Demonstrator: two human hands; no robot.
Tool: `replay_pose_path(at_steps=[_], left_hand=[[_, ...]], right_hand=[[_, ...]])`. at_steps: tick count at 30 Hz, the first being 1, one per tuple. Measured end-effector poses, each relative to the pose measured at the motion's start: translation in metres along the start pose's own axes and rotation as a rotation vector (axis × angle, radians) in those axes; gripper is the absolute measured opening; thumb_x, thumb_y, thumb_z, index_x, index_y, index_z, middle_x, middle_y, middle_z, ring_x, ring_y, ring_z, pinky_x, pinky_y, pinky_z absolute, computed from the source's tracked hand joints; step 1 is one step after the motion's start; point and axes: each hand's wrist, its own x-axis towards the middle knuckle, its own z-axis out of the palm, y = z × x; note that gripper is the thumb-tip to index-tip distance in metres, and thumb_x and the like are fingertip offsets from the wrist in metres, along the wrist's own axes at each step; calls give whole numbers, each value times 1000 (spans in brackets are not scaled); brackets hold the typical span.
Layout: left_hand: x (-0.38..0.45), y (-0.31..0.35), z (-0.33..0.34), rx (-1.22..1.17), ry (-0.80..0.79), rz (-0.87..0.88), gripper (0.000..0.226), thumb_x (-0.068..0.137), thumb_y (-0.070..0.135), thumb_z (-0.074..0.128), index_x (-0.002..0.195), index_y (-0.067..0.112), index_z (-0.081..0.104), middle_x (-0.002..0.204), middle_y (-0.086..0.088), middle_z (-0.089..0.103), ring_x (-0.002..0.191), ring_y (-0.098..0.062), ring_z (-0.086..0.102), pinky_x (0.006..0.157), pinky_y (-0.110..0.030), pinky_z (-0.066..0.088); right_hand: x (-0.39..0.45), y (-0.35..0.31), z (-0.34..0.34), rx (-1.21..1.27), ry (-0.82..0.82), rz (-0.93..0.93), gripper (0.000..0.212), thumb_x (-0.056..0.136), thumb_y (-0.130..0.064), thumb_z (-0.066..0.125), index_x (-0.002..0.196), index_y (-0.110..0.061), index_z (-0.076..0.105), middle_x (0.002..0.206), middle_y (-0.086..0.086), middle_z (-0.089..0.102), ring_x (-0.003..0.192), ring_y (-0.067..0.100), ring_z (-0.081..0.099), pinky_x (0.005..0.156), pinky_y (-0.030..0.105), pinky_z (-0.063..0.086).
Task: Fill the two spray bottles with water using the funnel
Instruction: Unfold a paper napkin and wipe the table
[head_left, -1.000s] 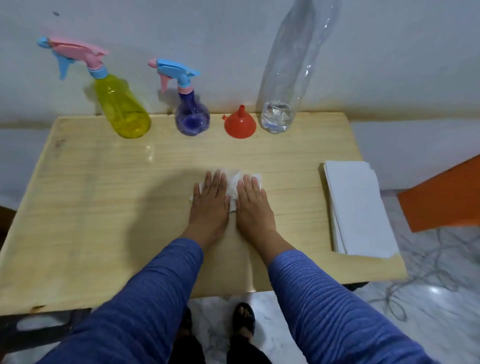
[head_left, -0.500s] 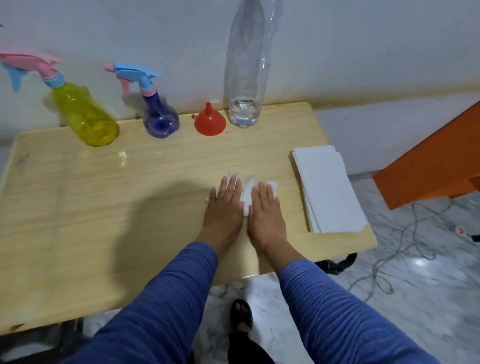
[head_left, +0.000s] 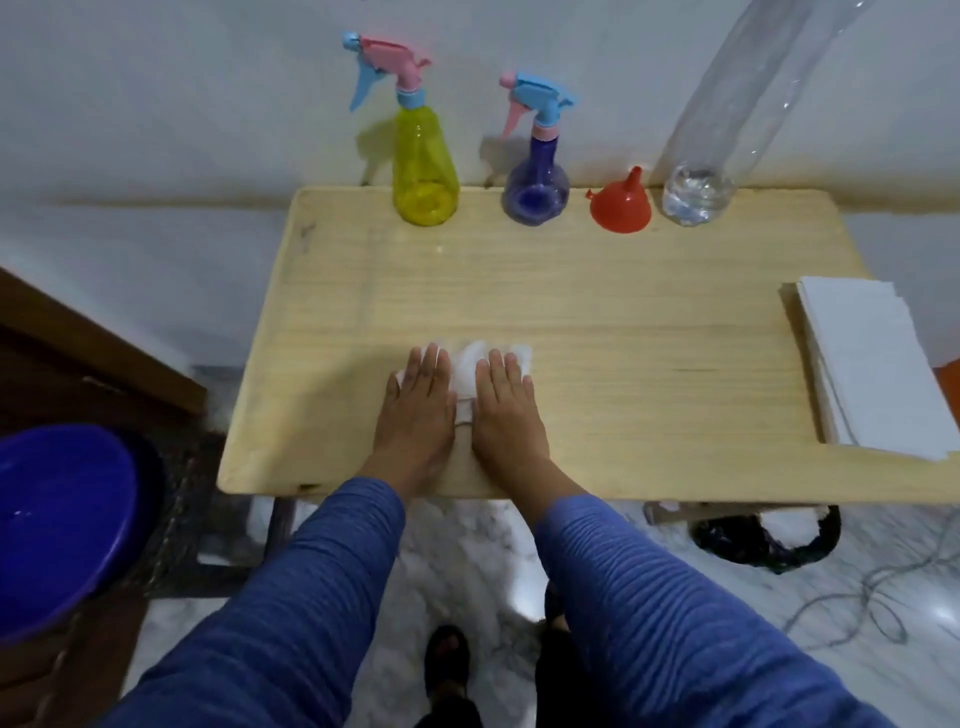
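Wooden counter (head_left: 597, 332) pushed up against a plain white wall, marble floor underneath. Along the back edge stand the yellow spray bottle (head_left: 423, 166), the purple spray bottle (head_left: 536, 184), the red funnel (head_left: 621, 207) sitting mouth-down, and a tall clear water bottle (head_left: 698, 195) with only a little water at the bottom. Both spray heads are screwed on. Neither hand has a grip on anything: the left hand (head_left: 420, 402) and right hand (head_left: 506, 405) lie flat, fingers straight, pressing a white tissue (head_left: 467, 369) onto the wood near the front edge. A stack of white paper (head_left: 878, 364) sits at the right end, and a blue tub (head_left: 62, 519) is off to the left, below the counter.

Looks to me like wiping or drying rather than filling. If filling is yet to come, the next move would be to let go of the tissue, reach back, and unscrew a sprayer so the funnel can go in the neck.
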Motion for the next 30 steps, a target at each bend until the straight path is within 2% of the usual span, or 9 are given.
replay_pose_path(at_steps=[1, 3, 5, 7, 10, 12, 18, 22, 30], left_hand=[[-7, -16, 0, 5, -4, -17, 55, 102, 25, 18, 148, 9, -7, 158, -6, -11, 145, -21, -10, 116, -41, 3], [-20, -40, 1, 11, -1, -53, 55, 102, 26, 18, 148, 8, -7, 158, -6, -11, 145, -22, -9, 115, -42, 5], [-34, -60, 2, 6, 3, -94, 55, 102, 26, 18, 148, 8, -7, 158, -7, -11, 145, -22, -9, 115, -42, 6], [-46, -73, 5, -2, 10, -109, 55, 102, 26, 17, 148, 8, -8, 158, -6, -12, 145, -22, -9, 115, -41, 6], [-60, -82, 10, 2, 32, -110, 56, 102, 25, 17, 148, 8, -9, 158, -6, -11, 145, -22, -9, 115, -40, 6], [-67, -84, 12, 3, 46, -110, 56, 102, 25, 18, 148, 7, -8, 158, -7, -10, 145, -23, -9, 115, -41, 7], [-81, -69, 17, -2, 53, -74, 56, 102, 25, 19, 148, 7, -6, 158, -7, -10, 145, -24, -10, 116, -44, 6], [-81, -45, 18, -4, 49, -44, 56, 102, 25, 19, 148, 7, -6, 158, -7, -10, 145, -23, -11, 116, -44, 5], [-62, 74, 31, -16, 68, 130, 55, 102, 25, 22, 149, 7, -1, 158, -9, -3, 146, -26, -5, 116, -44, 6]], right_hand=[[0, -17, 7, -19, 5, -14, 51, 93, -6, 29, 142, 5, 28, 152, 23, 23, 142, 40, 17, 115, 49, 17], [1, -41, 22, -32, 2, 2, 52, 83, -10, 29, 127, 6, 51, 136, 25, 49, 128, 42, 45, 100, 51, 41], [2, -59, 36, -72, -49, -9, 53, 77, -12, 30, 117, 5, 60, 125, 23, 59, 117, 40, 56, 88, 50, 50], [-5, -74, 40, -71, -74, -37, 54, 80, -10, 27, 124, 7, 53, 132, 26, 52, 124, 42, 49, 96, 52, 45], [-16, -83, 44, -87, -131, -124, 53, 93, -5, 24, 145, 4, 19, 155, 22, 13, 145, 38, 7, 116, 48, 11], [-21, -82, 47, -85, -96, -137, 55, 97, -6, 29, 148, 0, 9, 158, 17, 2, 146, 32, -3, 118, 43, 1], [-43, -69, 46, -81, -97, -157, 59, 95, -2, 30, 148, -3, 5, 159, 13, -2, 146, 27, -7, 118, 37, -4], [-57, -48, 35, -65, -98, -154, 59, 95, -2, 31, 148, -1, 6, 158, 13, -1, 147, 27, -7, 119, 41, -2], [-86, 61, -8, -101, -65, -18, 52, 102, -16, 23, 149, -5, 1, 159, 9, -6, 146, 22, -10, 117, 34, -7]])
